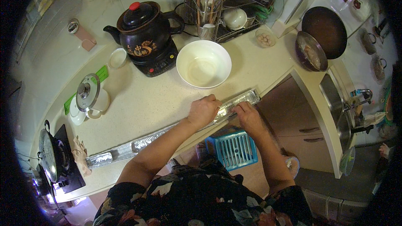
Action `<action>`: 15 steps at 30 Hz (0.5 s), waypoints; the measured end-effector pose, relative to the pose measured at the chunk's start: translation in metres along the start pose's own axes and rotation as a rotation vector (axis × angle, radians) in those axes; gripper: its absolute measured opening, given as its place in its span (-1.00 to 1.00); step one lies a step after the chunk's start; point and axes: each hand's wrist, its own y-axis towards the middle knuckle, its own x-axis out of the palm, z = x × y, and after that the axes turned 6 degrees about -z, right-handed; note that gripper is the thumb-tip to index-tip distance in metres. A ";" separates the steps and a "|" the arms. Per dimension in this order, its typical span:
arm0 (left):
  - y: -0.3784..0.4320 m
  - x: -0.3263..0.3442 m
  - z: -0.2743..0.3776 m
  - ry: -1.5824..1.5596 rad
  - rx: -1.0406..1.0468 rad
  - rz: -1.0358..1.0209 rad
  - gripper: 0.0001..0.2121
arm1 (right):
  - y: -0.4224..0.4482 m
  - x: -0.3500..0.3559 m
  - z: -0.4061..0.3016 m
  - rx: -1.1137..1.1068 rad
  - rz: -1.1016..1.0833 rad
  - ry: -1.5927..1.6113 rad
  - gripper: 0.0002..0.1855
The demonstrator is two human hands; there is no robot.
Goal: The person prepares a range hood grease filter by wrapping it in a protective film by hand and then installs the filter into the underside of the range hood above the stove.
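Observation:
A long, shiny strip, seemingly covered in foil, lies slantwise along the front edge of the cream countertop. My left hand is curled at the strip's far side, close to its right end, with the fingertips on the shiny surface. On the near side, my right hand grips the strip's edge between thumb and fingers, a short way from the left hand. My left forearm covers part of the strip's middle. Just beyond my hands stands a large white bowl, with a little pale residue at its bottom.
A black electric pot stands behind, beside a crowded dish rack. At left are a glass-lidded white pot and a wok on a stove. A small bowl of eggs, pans and a sink lie right. Below is a blue plastic stool.

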 end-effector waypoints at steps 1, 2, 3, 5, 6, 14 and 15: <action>0.000 0.000 -0.001 -0.005 0.013 0.009 -0.90 | 0.001 -0.001 -0.002 -0.001 0.025 -0.003 -0.74; 0.000 0.000 -0.001 -0.010 0.026 0.018 -0.90 | 0.001 -0.002 -0.004 -0.002 0.049 -0.006 -0.72; -0.001 -0.001 0.001 -0.019 0.030 0.031 -0.89 | 0.001 -0.004 -0.005 -0.008 0.055 -0.013 -0.72; -0.001 -0.005 0.004 -0.037 0.038 0.055 -0.89 | 0.001 -0.005 -0.006 -0.021 0.066 -0.025 -0.70; -0.001 -0.005 0.003 -0.051 0.035 0.054 -0.89 | 0.001 -0.005 -0.006 -0.021 0.068 -0.033 -0.70; 0.001 0.000 -0.003 -0.032 0.000 -0.054 -0.88 | 0.001 -0.002 -0.001 -0.025 0.059 -0.049 -0.68; 0.002 0.001 -0.003 -0.038 -0.001 -0.047 -0.89 | 0.001 0.000 0.001 -0.025 0.043 -0.061 -0.71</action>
